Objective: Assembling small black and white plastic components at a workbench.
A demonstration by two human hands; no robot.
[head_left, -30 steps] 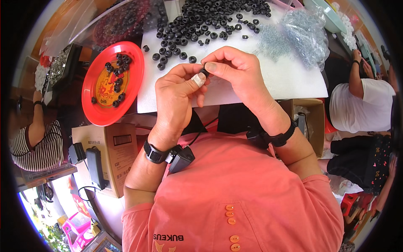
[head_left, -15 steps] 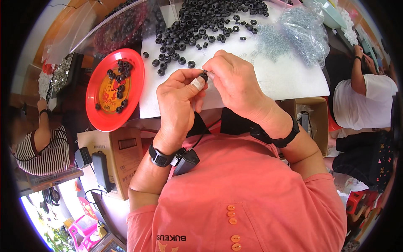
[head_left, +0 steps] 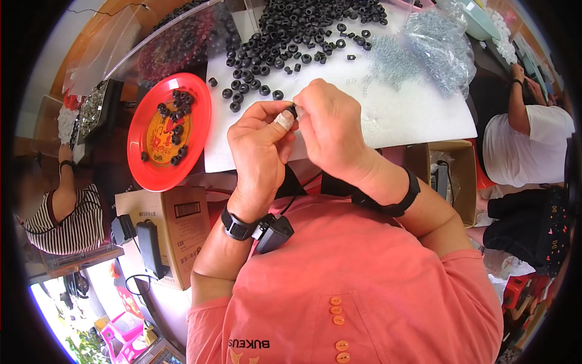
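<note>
The left hand (head_left: pixel 257 142) pinches one small round black part (head_left: pixel 292 111) at upper centre; the right hand (head_left: pixel 333 126) meets it, its grip hidden. That one seems unfinished; several black pieces (head_left: pixel 177 130) sit on the red plastic plate (head_left: pixel 137 136), far more in the loose black heap (head_left: pixel 306 27) above.

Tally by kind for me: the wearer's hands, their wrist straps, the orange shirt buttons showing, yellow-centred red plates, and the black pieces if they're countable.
Left hand and right hand: 2
Black wrist straps: 2
Orange buttons in view: 5
Red plate: 1
Total: 10
Black pieces overlap too much to count, so they're left out.
</note>
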